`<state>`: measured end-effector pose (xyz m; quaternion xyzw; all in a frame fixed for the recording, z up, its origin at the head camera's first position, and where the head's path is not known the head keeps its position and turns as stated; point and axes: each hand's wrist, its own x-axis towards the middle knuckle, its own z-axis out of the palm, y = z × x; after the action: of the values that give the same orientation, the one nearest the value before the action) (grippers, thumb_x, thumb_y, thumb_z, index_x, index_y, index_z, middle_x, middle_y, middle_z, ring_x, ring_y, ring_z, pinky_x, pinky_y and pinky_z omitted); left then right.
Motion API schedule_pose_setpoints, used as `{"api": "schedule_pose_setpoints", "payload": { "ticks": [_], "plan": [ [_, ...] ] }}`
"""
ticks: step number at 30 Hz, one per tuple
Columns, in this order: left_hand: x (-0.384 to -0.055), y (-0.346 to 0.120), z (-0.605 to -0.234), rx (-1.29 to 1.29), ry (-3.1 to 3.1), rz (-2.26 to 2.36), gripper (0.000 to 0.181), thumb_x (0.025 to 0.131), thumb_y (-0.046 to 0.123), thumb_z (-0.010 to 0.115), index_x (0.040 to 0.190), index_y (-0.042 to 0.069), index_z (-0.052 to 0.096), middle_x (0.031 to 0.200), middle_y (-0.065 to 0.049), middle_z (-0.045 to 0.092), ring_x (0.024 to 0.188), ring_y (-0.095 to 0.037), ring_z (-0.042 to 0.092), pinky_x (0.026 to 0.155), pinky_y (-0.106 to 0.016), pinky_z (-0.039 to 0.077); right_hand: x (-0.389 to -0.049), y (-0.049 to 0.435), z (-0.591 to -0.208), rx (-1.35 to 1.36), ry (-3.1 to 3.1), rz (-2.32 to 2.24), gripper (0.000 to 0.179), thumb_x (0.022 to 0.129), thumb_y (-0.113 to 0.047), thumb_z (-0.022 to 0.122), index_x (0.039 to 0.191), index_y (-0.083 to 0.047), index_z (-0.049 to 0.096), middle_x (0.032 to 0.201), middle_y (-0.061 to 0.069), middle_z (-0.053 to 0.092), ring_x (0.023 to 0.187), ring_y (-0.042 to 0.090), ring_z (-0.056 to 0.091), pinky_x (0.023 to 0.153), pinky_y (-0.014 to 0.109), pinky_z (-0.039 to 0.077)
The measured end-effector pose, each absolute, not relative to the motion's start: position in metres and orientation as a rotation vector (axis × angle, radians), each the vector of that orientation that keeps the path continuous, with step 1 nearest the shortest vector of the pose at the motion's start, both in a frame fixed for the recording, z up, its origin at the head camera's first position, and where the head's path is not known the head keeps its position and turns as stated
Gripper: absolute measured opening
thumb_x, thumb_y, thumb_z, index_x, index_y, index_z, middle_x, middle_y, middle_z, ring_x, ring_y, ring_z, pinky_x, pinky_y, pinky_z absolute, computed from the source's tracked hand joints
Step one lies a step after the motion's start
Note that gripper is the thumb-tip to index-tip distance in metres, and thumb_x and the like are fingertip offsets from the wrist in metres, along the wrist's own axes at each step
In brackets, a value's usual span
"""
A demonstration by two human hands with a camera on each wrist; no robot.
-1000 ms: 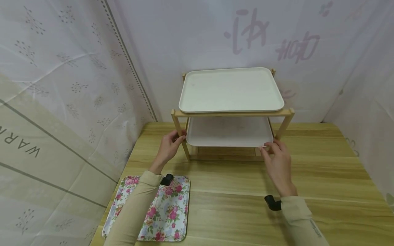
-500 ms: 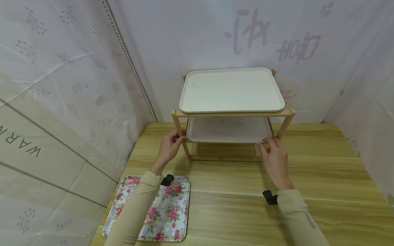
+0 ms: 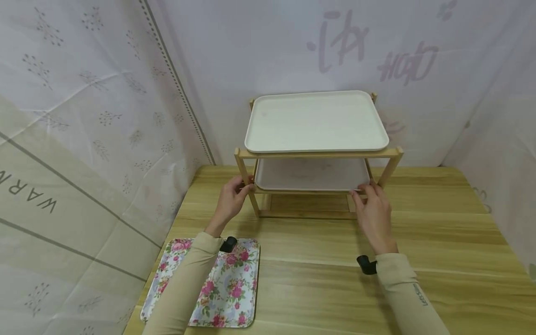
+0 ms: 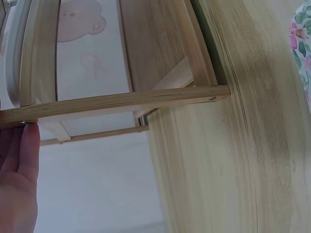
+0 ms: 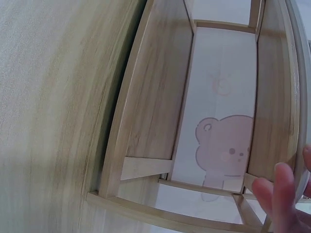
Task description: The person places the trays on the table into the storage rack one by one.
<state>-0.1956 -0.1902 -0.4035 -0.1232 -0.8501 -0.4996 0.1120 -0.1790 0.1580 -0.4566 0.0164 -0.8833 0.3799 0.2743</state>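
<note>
White lower tray (image 3: 311, 176), gap (image 3: 310, 203) beneath; right fingers (image 5: 283, 194) pinch edge; left fingers (image 4: 30, 148) grip rack (image 4: 126, 100).

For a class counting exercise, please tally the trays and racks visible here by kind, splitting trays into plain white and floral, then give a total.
Plain white trays: 2 (upper tray, lower tray)
Floral tray: 1
Wooden rack: 1
Total: 4

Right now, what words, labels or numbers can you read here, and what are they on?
"WAR", on the left cloth; the next letter is cut off.
"LETS", apparently, on the right sleeve; the rest is too small.
Pink lettering on the back cloth: too stylised to read surely.
No numbers legible.
</note>
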Motion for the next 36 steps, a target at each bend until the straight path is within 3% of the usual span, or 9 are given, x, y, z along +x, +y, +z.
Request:
{"api": "schedule_pose_setpoints", "payload": {
  "ticks": [6,11,14,18,23,29,36],
  "plan": [
    [-0.197,-0.191,-0.403,-0.371,-2.495,-1.456,0.024,0.092,-0.002,0.061,0.113,-0.012,0.064,0.111,-0.028,0.066,0.099,-0.039,0.066,0.085,-0.049,0.056,-0.175,0.159,-0.454,0.045,-2.405,0.994,0.029,0.093,-0.016,0.065,0.111,0.007,0.063,0.130,0.035,0.052,0.077,0.043,0.069,0.065,0.055,0.056],
    [-0.198,-0.192,-0.403,-0.381,-2.505,-1.439,0.024,0.093,0.000,0.060,0.114,-0.011,0.063,0.112,-0.027,0.066,0.100,-0.039,0.066,0.085,-0.047,0.057,-0.170,0.156,-0.446,0.043,-2.378,0.883,0.030,0.092,-0.021,0.068,0.110,0.003,0.065,0.127,0.025,0.057,0.073,0.035,0.069,0.055,0.050,0.054],
    [-0.198,-0.192,-0.404,-0.378,-2.508,-1.451,0.024,0.093,0.000,0.061,0.114,-0.011,0.063,0.111,-0.027,0.066,0.098,-0.038,0.066,0.084,-0.047,0.056,-0.164,0.149,-0.439,0.049,-2.351,0.877,0.026,0.090,-0.022,0.070,0.105,0.000,0.068,0.111,0.019,0.064,0.066,0.030,0.066,0.048,0.040,0.048],
    [-0.198,-0.193,-0.404,-0.380,-2.506,-1.470,0.024,0.092,0.000,0.061,0.114,-0.011,0.063,0.109,-0.028,0.066,0.097,-0.039,0.066,0.083,-0.046,0.056,-0.151,0.128,-0.438,0.082,-2.414,1.113,0.017,0.090,-0.020,0.069,0.096,-0.004,0.070,0.085,0.011,0.068,0.063,0.020,0.062,0.052,0.027,0.045],
    [-0.197,-0.193,-0.404,-0.374,-2.504,-1.467,0.024,0.093,0.000,0.061,0.114,-0.011,0.063,0.109,-0.027,0.066,0.097,-0.038,0.066,0.083,-0.043,0.056,-0.129,0.088,-0.462,0.175,-2.718,1.480,0.013,0.092,-0.020,0.066,0.095,-0.008,0.070,0.081,0.004,0.069,0.064,0.013,0.060,0.055,0.022,0.048],
    [-0.197,-0.192,-0.403,-0.365,-2.497,-1.481,0.024,0.092,0.000,0.062,0.112,-0.013,0.063,0.107,-0.028,0.066,0.096,-0.039,0.066,0.082,-0.034,0.056,-0.095,0.041,-0.509,0.459,-2.960,1.849,0.015,0.092,-0.021,0.065,0.089,-0.006,0.066,0.069,0.013,0.068,0.049,0.025,0.062,0.039,0.025,0.046],
    [-0.196,-0.191,-0.403,-0.348,-2.505,-1.490,0.024,0.092,0.000,0.061,0.113,-0.012,0.063,0.108,-0.028,0.066,0.096,-0.039,0.066,0.083,-0.037,0.056,-0.048,-0.010,-0.539,0.518,-3.106,2.110,0.021,0.091,-0.022,0.067,0.075,-0.009,0.063,0.060,0.009,0.066,0.037,0.008,0.051,0.035,0.025,0.046]
  ]
}}
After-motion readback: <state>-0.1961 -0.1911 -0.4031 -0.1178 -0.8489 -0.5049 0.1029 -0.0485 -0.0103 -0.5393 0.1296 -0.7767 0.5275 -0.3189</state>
